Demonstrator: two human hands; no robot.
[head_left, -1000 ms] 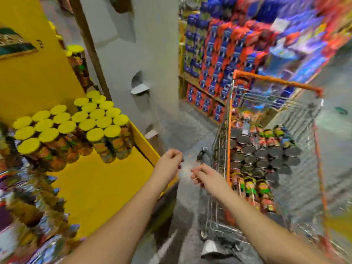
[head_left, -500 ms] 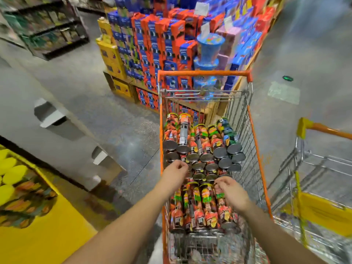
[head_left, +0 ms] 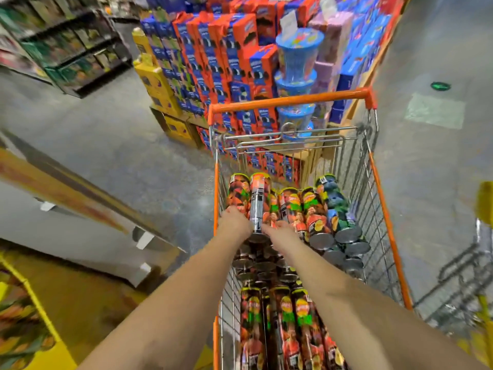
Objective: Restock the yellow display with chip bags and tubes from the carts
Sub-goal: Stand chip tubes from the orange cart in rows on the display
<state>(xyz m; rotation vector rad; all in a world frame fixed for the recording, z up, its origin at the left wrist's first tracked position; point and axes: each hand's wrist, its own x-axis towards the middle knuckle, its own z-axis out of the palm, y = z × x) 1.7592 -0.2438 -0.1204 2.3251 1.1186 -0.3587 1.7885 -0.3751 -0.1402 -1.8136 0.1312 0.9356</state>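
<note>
An orange-rimmed wire cart [head_left: 289, 99] stands in front of me, filled with chip tubes [head_left: 314, 212] lying on their sides, metal bottoms facing me. My left hand [head_left: 234, 222] reaches in and curls over the leftmost upper tube [head_left: 238, 188]. My right hand [head_left: 280, 232] curls over a neighbouring tube [head_left: 273, 208]. One tube [head_left: 257, 202] with a dark label strip lies between the two hands. More tubes [head_left: 288, 329] lie in the near end of the cart. A corner of the yellow display [head_left: 45, 355] shows at the bottom left.
A stack of red and blue cookie boxes [head_left: 226, 62] with blue tubs [head_left: 296, 62] rises behind the cart. A second wire cart with a yellow handle [head_left: 484, 201] stands at the right. A grey cardboard panel [head_left: 80, 231] leans at the left. Dark shelving [head_left: 66, 54] stands far left.
My view turned from the yellow display to the cart. Both hands moved into the cart and further forward, onto the upper row of tubes.
</note>
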